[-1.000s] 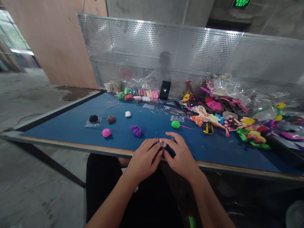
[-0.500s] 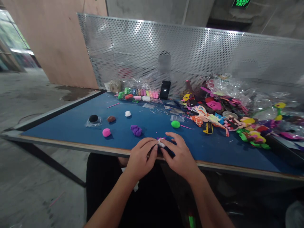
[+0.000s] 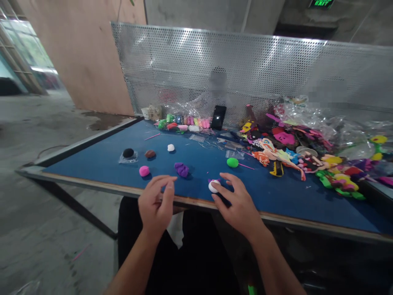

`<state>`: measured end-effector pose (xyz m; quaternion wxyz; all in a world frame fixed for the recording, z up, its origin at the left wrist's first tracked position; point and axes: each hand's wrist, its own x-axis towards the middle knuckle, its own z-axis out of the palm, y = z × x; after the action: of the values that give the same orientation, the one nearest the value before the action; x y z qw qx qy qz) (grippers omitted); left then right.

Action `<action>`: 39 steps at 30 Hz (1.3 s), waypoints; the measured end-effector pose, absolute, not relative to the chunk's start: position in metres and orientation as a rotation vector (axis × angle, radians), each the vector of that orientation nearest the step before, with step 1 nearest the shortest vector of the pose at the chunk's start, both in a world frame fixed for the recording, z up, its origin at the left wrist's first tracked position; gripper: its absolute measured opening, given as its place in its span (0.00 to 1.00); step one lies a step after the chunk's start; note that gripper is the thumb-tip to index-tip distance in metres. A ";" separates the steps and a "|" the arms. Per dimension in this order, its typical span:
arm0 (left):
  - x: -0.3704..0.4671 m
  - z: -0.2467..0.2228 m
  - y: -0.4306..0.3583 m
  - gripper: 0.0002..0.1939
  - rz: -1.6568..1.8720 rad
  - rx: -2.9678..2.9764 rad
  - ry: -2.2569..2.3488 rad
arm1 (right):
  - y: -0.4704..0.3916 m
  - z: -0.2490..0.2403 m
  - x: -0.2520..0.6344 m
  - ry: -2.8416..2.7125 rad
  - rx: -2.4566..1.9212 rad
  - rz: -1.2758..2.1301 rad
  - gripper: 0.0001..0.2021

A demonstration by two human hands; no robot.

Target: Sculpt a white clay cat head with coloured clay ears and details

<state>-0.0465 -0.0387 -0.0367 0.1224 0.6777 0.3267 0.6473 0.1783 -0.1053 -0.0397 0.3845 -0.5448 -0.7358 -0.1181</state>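
Note:
My right hand (image 3: 235,200) rests at the table's front edge, its index finger and thumb on a small white clay ball (image 3: 214,186) with purple bits at its far side. Apart from it to the left, my left hand (image 3: 157,200) hovers over the edge with bent fingers, thumb close to the index finger; no object shows between them. A twisted purple clay lump (image 3: 181,169) and a pink clay ball (image 3: 144,171) lie just beyond the left hand. Past the right hand is a green clay lump (image 3: 232,162) beside a thin pink stick (image 3: 246,166).
Farther left lie black clay (image 3: 128,153) on plastic wrap, a brown lump (image 3: 150,154) and a white lump (image 3: 171,148). A phone (image 3: 219,117) leans on the perforated metal screen (image 3: 190,61). Packs of coloured clay (image 3: 184,121) and a heap of clay figures (image 3: 285,143) line the back.
My left hand has come off the white clay ball and moved left. More of the ball shows now, with my right hand still on it. The whole view has shifted slightly.

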 end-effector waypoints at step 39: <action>-0.115 0.017 0.082 0.23 0.939 2.431 1.630 | -0.109 -0.038 0.175 -1.582 -1.284 -0.422 0.13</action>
<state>-0.1146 0.0825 0.0166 0.0339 0.7905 0.5298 0.3053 0.1751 -0.1090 -0.0382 0.5061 -0.5323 -0.6557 -0.1749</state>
